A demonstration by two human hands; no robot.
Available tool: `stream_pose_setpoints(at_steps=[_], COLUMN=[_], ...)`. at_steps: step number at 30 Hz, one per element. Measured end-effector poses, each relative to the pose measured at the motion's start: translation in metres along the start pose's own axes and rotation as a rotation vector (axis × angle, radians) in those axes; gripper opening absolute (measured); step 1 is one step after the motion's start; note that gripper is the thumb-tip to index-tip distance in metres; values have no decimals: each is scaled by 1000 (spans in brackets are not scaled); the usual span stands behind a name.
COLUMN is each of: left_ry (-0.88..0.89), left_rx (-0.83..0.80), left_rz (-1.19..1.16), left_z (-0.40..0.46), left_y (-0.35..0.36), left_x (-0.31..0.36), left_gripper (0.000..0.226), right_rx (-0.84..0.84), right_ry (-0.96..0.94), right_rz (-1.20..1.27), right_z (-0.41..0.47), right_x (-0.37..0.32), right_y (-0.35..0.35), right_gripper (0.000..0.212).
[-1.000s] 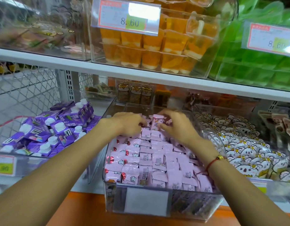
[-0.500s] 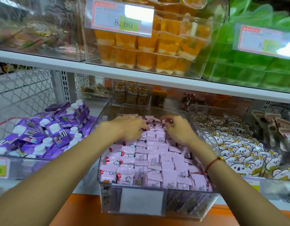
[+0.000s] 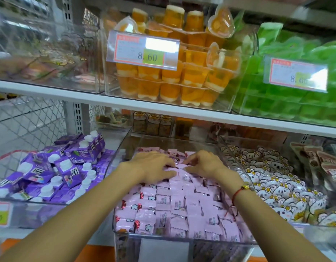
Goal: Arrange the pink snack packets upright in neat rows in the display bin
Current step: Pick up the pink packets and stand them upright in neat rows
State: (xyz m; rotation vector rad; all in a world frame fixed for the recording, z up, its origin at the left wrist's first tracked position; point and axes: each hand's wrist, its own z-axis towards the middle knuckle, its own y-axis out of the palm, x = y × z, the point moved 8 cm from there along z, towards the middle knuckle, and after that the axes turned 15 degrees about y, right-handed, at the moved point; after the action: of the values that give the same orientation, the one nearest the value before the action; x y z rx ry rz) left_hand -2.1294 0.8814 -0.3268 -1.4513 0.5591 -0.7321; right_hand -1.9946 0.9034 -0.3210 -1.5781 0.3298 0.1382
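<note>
Pink snack packets [image 3: 174, 205] fill the clear display bin [image 3: 123, 241] on the lower shelf, standing in rows near the front and looser at the back. My left hand [image 3: 154, 167] lies palm down on the back rows, its thumb spread, pressing on the packets. To its right, my right hand [image 3: 203, 163] has bent fingers, and its thumb and fingertips pinch a pink packet [image 3: 180, 165] at the back middle. The two hands nearly touch. The packets under both hands are hidden.
A bin of purple cartons [image 3: 55, 173] stands to the left, a bin of white bear-print packets [image 3: 277, 182] to the right. The white shelf edge [image 3: 163, 108] above carries bins of orange jelly cups [image 3: 173, 87] and green cups [image 3: 295, 103].
Both hands have come down from the far back of the bin onto the packet rows. The left hand has flattened. The view has tilted upward.
</note>
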Motion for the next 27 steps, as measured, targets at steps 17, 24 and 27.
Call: stream_pose_setpoints(at_steps=[17, 24, 27], left_ry=[39, 27, -33], left_rx=[-74, -46, 16], left_rz=[-120, -219, -311], left_z=[-2, -4, -4], left_y=[12, 7, -2], left_x=[4, 7, 3], left_gripper=[41, 40, 32], right_rx=[342, 588, 559], right_ry=[-82, 53, 190], right_rz=[261, 945, 1114], right_z=[-16, -42, -40], right_x=[-13, 23, 43], right_y=[-26, -55, -50], right_gripper=[17, 18, 17])
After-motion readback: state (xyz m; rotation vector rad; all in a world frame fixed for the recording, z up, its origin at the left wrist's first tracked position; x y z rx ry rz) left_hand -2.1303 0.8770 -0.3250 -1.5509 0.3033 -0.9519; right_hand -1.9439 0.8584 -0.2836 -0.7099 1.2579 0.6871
